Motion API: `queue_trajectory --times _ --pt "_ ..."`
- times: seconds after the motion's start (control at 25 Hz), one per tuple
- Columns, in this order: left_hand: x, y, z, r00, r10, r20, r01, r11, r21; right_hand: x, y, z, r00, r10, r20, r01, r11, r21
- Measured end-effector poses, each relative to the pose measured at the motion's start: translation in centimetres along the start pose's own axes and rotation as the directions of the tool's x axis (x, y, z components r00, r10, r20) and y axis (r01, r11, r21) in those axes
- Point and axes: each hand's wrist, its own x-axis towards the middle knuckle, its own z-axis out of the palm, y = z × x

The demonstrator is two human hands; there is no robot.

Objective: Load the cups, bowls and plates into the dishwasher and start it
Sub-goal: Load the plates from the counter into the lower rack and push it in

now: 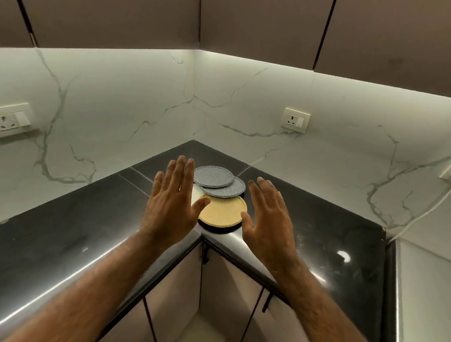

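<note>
In the inner corner of the glossy black stone tabletop (82, 214) lies a loose, overlapping pile of round plates: two speckled grey plates (213, 176) at the back, partly over a flat yellow plate (225, 212) in front. A white plate (196, 193) shows only as a sliver behind the left hand (173, 202); something dark beneath the yellow one is too hidden to name. The left hand and right hand (268, 214) hover either side, each grip slack, fingers straight, holding nothing.
</note>
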Motion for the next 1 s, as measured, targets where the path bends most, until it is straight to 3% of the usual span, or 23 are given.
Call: queue_trajectory --times 0.6,1.0 --pt "15.5 -4.6 13.0 0.997 -0.017 0.075 0.013 0.998 0.055 13.9 8.1 12.0 0.993 0.022 0.113 -0.024 1.0 0.019" --pt "27.6 -10.9 26.6 0.973 -0.116 0.197 0.106 0.992 0.065 24.4 15.0 24.3 0.95 0.212 0.231 -0.218 0.976 0.001"
